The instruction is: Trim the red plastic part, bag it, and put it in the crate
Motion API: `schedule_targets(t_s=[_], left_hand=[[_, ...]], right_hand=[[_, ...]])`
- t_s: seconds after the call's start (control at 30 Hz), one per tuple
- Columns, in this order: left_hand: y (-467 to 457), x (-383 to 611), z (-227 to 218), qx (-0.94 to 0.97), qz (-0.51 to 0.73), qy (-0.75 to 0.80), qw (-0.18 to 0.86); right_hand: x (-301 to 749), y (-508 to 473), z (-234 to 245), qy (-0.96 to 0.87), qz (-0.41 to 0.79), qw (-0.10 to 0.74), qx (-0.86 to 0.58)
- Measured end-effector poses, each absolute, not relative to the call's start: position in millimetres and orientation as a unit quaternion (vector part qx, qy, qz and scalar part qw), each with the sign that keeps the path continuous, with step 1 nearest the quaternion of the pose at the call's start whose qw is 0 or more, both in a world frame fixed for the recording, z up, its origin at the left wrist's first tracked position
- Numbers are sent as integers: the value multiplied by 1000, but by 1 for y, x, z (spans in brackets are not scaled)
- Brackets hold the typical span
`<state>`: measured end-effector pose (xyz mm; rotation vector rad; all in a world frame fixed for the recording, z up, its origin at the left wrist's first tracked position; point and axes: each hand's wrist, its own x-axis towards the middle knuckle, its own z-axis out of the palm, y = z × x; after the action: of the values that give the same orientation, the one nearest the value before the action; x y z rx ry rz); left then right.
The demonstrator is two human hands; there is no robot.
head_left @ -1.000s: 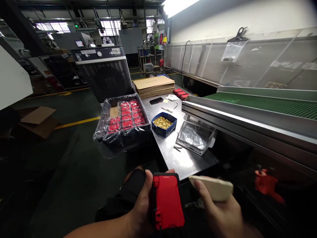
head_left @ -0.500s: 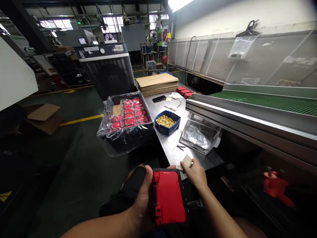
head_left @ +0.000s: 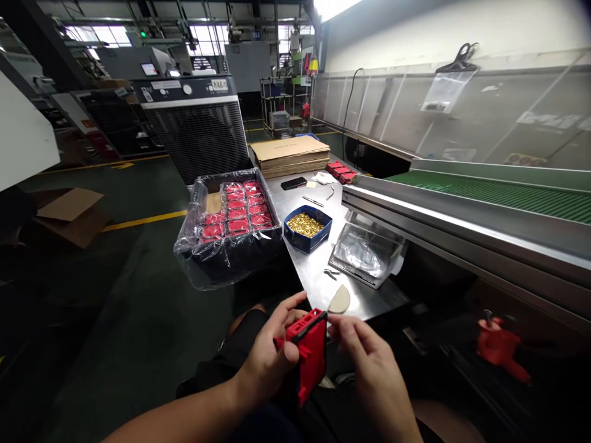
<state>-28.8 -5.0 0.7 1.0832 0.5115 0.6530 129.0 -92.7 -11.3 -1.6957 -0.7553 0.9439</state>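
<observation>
My left hand [head_left: 272, 347] grips a red plastic case with black edging [head_left: 311, 357], tilted so that its slotted end and one side show. At the case's upper right corner is my right hand [head_left: 364, 357], its fingers curled together and an index fingertip at the edge. Whether anything small is between those fingers is hidden. Just beyond lies a pale, half-round pad [head_left: 340, 299] on the metal table [head_left: 314, 280]. Small dark pliers [head_left: 331, 273] rest behind it. A blue bin [head_left: 308, 240] of small brass-coloured parts stands farther back.
To the left is a plastic-lined crate [head_left: 231, 255] holding rows of red cases. A clear-lidded box [head_left: 362, 252] sits beside the conveyor [head_left: 484, 195]. Stacked cardboard sheets [head_left: 290, 154], a phone [head_left: 293, 183] and more red cases [head_left: 340, 172] are at the back.
My right hand has let go of the pale pad, leaving it on the table, and come to the case's edge. My left hand has turned the case from face-on to edge-on.
</observation>
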Motion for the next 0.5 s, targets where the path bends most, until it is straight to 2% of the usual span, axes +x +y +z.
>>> schedule_targets(t_s=[0.1,0.2,0.5], left_hand=[[-3,-32,4,579,292,189,738],[-1,-35,8,639,276,157,701],[-2,-40,7,690,259,138,661]], right_hand=[[106,-112,15,-300,453,556,-629],[96,-113,27,-267,447,578,-628],[103,-110,21,-317,422,538,-657]])
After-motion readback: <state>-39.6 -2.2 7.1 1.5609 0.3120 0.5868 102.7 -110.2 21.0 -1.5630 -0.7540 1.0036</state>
